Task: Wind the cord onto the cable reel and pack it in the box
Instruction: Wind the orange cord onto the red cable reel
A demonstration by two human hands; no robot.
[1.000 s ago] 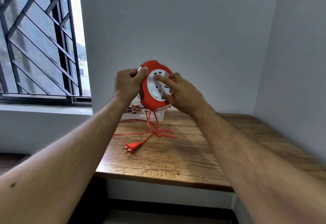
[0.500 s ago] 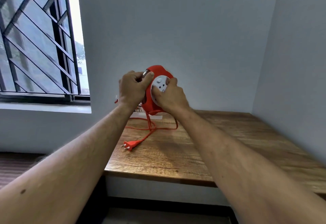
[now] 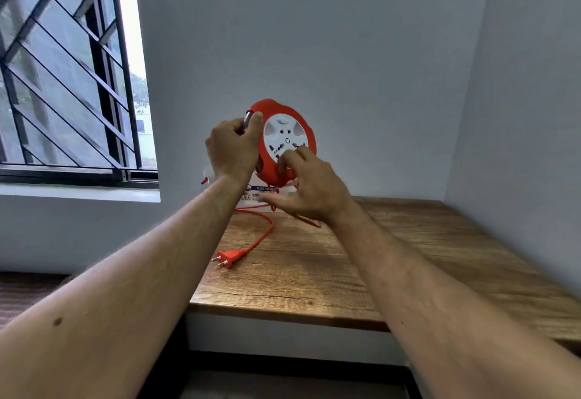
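I hold a red cable reel with a white socket face upright in the air above the back of the wooden table. My left hand grips the reel's left edge, thumb on top. My right hand has its fingertips on the lower part of the white face, thumb stretched out to the left. The red cord hangs from the reel's underside and runs across the table to its red two-pin plug. The white box with a blue label stands behind my hands, mostly hidden.
The table fills a corner, with grey walls behind it and on the right. A barred window with a sill is at the left. The table's front edge drops to the floor between my forearms.
My right hand has swept round the white face from its upper part to its lower part. The loops of cord lying on the table have shrunk to a single run.
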